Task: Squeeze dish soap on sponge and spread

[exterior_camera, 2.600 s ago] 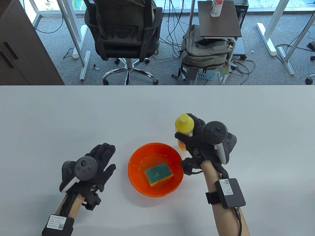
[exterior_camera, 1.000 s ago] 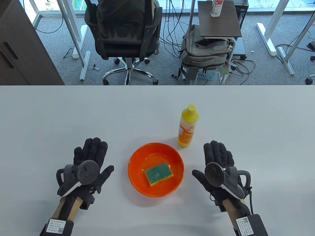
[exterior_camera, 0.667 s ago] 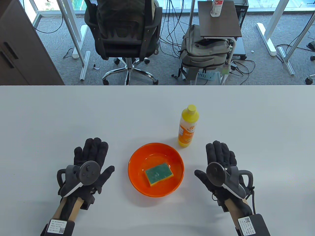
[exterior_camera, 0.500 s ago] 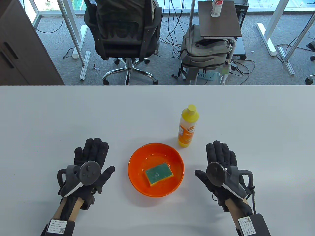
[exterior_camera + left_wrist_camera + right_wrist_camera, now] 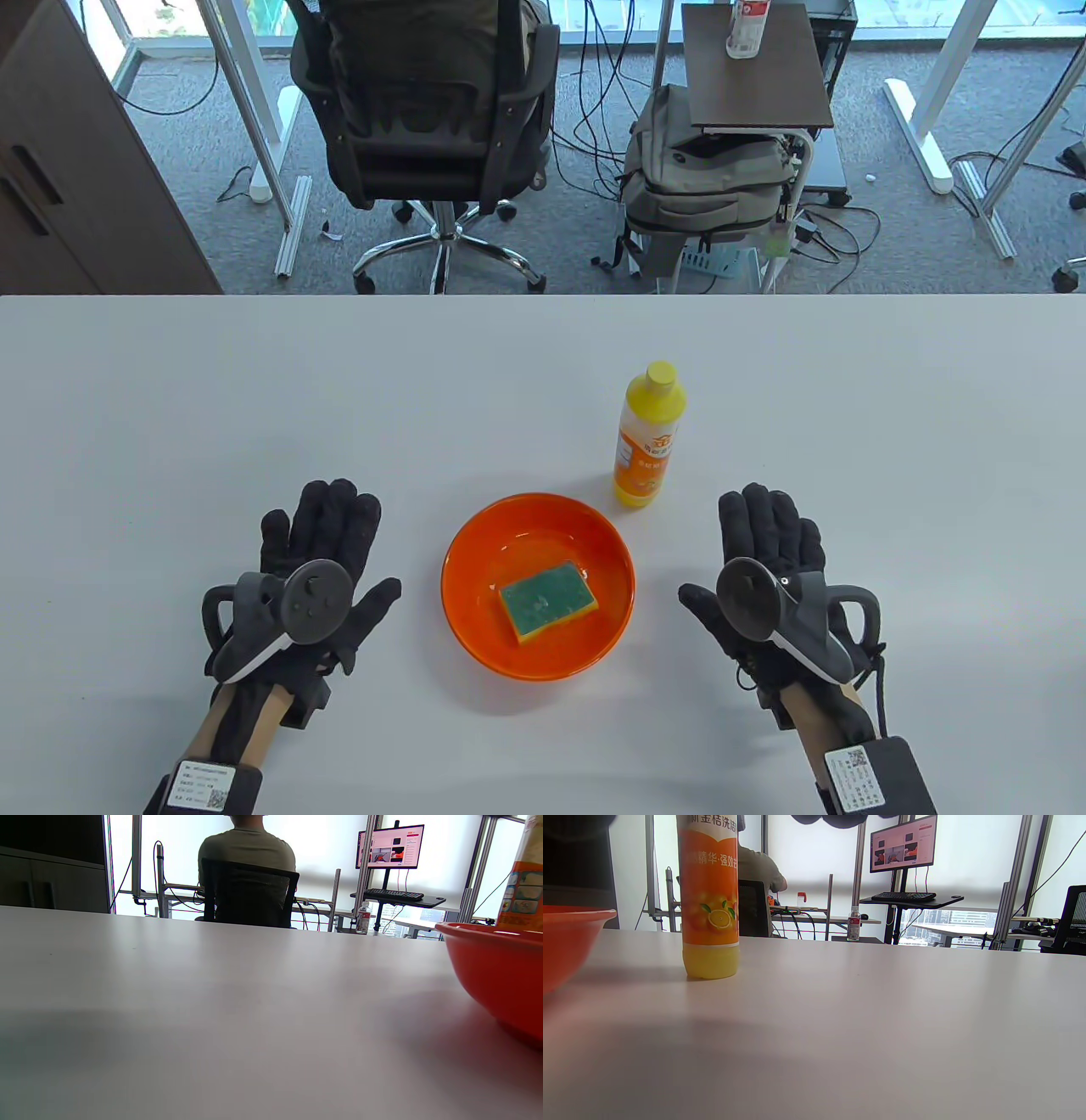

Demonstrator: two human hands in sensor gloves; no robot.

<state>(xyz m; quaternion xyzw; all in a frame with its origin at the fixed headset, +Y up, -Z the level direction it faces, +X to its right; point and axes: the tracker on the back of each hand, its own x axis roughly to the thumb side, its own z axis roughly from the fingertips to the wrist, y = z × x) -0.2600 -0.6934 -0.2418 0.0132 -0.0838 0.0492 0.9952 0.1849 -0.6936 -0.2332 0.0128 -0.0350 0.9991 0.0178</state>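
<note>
A green-topped yellow sponge [image 5: 547,600] lies in an orange bowl [image 5: 475,543] at the table's middle front. A yellow dish soap bottle [image 5: 646,441] with an orange label stands upright, cap on, just behind the bowl's right side; it also shows in the right wrist view [image 5: 709,899]. My left hand [image 5: 327,543] rests flat and open on the table left of the bowl. My right hand [image 5: 768,539] rests flat and open right of the bowl, near the bottle. Both hands hold nothing. The bowl's side shows in the left wrist view [image 5: 500,971].
The white table [image 5: 254,390] ends at its far edge behind the bottle. Beyond it stand an office chair [image 5: 424,110], a backpack [image 5: 704,178] and a small side table [image 5: 755,68].
2.6 s ago my right hand gripped the soap bottle by the bowl; it has let go and the bottle stands upright. Both hands since drifted slightly toward me, flat on the table.
</note>
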